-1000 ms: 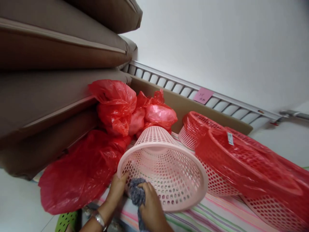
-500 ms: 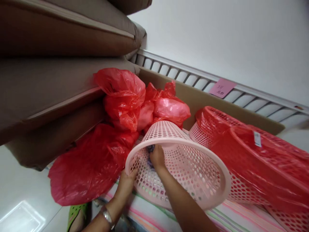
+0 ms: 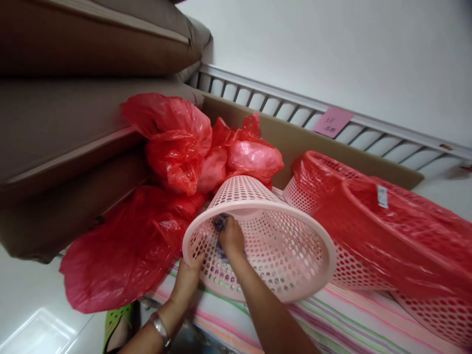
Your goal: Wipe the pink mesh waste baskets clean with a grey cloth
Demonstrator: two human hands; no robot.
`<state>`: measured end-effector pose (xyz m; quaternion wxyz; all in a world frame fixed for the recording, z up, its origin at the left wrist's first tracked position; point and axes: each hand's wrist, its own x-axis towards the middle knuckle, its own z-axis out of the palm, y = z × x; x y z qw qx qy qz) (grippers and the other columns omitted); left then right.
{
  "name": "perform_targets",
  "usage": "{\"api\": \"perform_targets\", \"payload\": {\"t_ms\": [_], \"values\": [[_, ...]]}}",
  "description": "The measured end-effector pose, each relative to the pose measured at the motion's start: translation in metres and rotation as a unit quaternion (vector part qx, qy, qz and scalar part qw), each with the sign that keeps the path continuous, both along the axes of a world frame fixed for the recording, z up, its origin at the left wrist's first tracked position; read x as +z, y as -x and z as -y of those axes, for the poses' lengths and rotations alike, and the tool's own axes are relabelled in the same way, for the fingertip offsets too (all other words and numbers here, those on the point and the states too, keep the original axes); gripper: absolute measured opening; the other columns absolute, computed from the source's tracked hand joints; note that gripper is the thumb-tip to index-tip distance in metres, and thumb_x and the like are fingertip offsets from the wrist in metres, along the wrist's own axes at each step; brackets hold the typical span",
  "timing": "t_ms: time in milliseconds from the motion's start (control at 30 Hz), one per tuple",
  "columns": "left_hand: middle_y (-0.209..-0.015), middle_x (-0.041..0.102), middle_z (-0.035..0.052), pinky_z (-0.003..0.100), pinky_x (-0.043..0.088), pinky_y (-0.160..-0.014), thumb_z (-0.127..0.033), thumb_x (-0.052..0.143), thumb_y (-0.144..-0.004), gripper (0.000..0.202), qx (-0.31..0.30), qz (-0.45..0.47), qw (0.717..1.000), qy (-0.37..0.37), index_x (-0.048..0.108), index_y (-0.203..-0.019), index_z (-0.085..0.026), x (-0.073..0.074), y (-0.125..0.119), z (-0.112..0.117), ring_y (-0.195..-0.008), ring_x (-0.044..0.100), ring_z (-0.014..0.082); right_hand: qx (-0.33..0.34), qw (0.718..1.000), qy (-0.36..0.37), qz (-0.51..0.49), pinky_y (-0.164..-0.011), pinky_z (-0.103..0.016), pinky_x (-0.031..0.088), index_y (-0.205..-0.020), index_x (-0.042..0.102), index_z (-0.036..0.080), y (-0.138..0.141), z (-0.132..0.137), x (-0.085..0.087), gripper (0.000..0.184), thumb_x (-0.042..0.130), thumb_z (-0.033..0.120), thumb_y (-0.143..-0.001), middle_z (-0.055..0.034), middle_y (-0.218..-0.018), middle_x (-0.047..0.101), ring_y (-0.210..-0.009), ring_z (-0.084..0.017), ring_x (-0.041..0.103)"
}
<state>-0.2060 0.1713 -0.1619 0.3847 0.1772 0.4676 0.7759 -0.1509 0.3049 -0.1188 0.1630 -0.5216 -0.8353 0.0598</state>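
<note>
A pink plastic basket (image 3: 295,233) with holes all over lies tipped on its side, its mouth facing me. My left hand (image 3: 190,275) grips the rim at the lower left, thumb inside and the other fingers hidden behind the wall. Inside the basket, my right hand (image 3: 232,238) is closed on a bunched grey-purple cloth (image 3: 221,222) and presses it to the left inner wall. A striped sheet (image 3: 236,322) is under the basket.
Red plastic bags (image 3: 177,142) are heaped behind and left, beside stacked brown cushions (image 3: 92,113). More pink baskets (image 3: 302,196) wrapped in red plastic stand at right. A slatted rail (image 3: 265,105) with a pink note (image 3: 333,122) runs along the wall.
The view has shifted, so everything sits a little further left and higher. My right hand and the cloth have moved slightly along the inner wall; my left hand still grips the rim.
</note>
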Motion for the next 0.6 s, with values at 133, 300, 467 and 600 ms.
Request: {"api": "perform_targets", "payload": {"t_ms": [133,300,467,600], "values": [[-0.131,0.056,0.0086,0.039,0.032,-0.108,-0.027,0.06,-0.078,0.045,-0.012,-0.016,1.0,0.002,0.054,-0.122,-0.018,0.006,0.002,0.004,-0.124,0.047,0.0235,0.067,0.997,0.03,-0.016,-0.086,-0.031,0.04,-0.107,0.055,0.015,-0.038,0.072,0.002,0.046,0.047,0.005,-0.063,-0.0106,-0.102,0.06,-0.098,-0.024,0.054],[-0.101,0.071,0.0139,0.041,0.05,-0.086,-0.037,0.065,-0.073,0.044,-0.064,-0.029,0.997,0.045,0.062,-0.108,-0.01,0.02,0.024,0.014,-0.096,0.065,0.0302,0.129,0.989,0.065,-0.031,-0.092,-0.035,0.037,-0.104,0.058,0.021,-0.083,0.119,0.001,0.056,0.044,0.001,-0.053,-0.0072,-0.104,0.058,-0.103,-0.024,0.051],[-0.102,0.071,0.0135,0.041,0.049,-0.088,-0.03,0.067,-0.069,0.044,-0.03,-0.049,0.997,0.045,0.063,-0.108,-0.01,0.021,0.035,0.011,-0.097,0.065,0.0297,0.071,0.991,0.066,-0.092,-0.09,-0.032,0.04,-0.106,0.057,0.019,-0.061,0.087,0.0,0.056,0.044,0.003,-0.054,-0.0077,-0.104,0.059,-0.102,-0.023,0.053],[-0.112,0.068,0.0126,0.041,0.042,-0.098,-0.026,0.065,-0.07,0.042,-0.035,-0.034,0.998,0.028,0.063,-0.11,-0.012,0.017,0.026,0.006,-0.109,0.059,0.0282,0.003,0.992,0.011,-0.129,-0.082,-0.034,0.043,-0.104,0.058,0.013,-0.014,0.029,-0.008,0.045,0.046,0.006,-0.06,-0.0125,-0.096,0.061,-0.092,-0.026,0.057]]}}
